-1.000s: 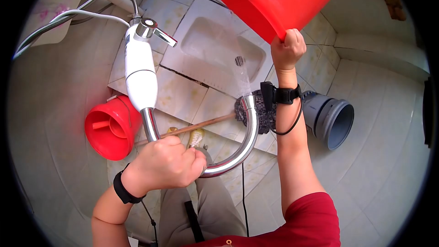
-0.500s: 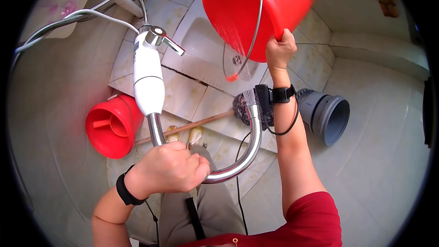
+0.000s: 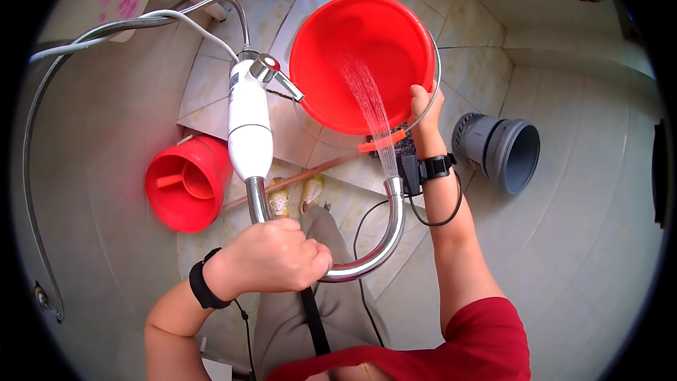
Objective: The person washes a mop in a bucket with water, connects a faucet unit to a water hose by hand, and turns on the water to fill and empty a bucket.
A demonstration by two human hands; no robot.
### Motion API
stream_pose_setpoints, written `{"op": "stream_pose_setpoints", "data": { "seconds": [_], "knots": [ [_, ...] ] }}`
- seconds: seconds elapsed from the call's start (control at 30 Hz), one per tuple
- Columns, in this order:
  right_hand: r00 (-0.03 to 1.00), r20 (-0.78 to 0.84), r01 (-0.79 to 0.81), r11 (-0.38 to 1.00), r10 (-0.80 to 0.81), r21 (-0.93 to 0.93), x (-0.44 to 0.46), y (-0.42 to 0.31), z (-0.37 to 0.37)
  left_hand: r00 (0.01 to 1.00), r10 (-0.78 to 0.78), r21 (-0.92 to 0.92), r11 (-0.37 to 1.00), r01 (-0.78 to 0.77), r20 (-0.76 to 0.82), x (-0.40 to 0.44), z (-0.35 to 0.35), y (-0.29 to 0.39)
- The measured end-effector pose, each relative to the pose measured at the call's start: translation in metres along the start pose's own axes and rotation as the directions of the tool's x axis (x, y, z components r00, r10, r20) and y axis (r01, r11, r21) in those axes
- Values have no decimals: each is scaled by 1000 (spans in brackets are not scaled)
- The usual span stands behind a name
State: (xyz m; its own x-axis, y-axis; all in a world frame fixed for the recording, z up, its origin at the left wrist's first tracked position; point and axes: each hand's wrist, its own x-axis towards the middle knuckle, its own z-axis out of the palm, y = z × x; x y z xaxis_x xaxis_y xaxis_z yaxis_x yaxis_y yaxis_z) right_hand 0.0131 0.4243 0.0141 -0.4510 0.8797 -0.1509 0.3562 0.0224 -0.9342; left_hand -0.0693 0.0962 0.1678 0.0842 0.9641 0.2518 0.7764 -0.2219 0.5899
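My left hand (image 3: pixel 278 255) is wrapped round the curved chrome spout of a white electric faucet (image 3: pixel 250 134), which has a chrome lever on top. From the spout's end a spray of water (image 3: pixel 370 99) shoots into a large red bucket (image 3: pixel 352 35). The bucket is tilted, its mouth facing me, and its inside is visible. My right hand (image 3: pixel 427 109) grips the bucket's rim at the lower right, thumb over the edge. The wire handle with its orange grip (image 3: pixel 383 141) hangs below the rim.
A second red bucket (image 3: pixel 159 201) holding a red dipper lies at the left. A mop's wooden handle (image 3: pixel 321 169) crosses the floor near my shoes. At the right lies a grey pipe fitting (image 3: pixel 504 152). Hoses (image 3: pixel 134 22) run from the faucet to the left wall.
My right hand has turned the red bucket so its mouth faces the spray and me, bringing it lower and left. My left hand keeps its hold on the spout, shifted slightly right.
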Motion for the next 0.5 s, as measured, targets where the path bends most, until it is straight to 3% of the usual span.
{"op": "stream_pose_setpoints", "data": {
  "seconds": [0.23, 0.4, 0.5],
  "knots": [
    [951, 26, -303, 906, 309, 294, -34, 11, -2, 999, 5, -26, 1000, -4, 40, 2, -15, -4],
    [950, 12, -302, 909, 312, 288, -47, 22, -17, 1000, -17, -98, 995, 18, 8, 7, -22, -5],
    [966, 67, -254, 883, 248, 395, -53, 29, -23, 1000, -28, -90, 996, 29, 8, 6, -22, -7]
  ]
}}
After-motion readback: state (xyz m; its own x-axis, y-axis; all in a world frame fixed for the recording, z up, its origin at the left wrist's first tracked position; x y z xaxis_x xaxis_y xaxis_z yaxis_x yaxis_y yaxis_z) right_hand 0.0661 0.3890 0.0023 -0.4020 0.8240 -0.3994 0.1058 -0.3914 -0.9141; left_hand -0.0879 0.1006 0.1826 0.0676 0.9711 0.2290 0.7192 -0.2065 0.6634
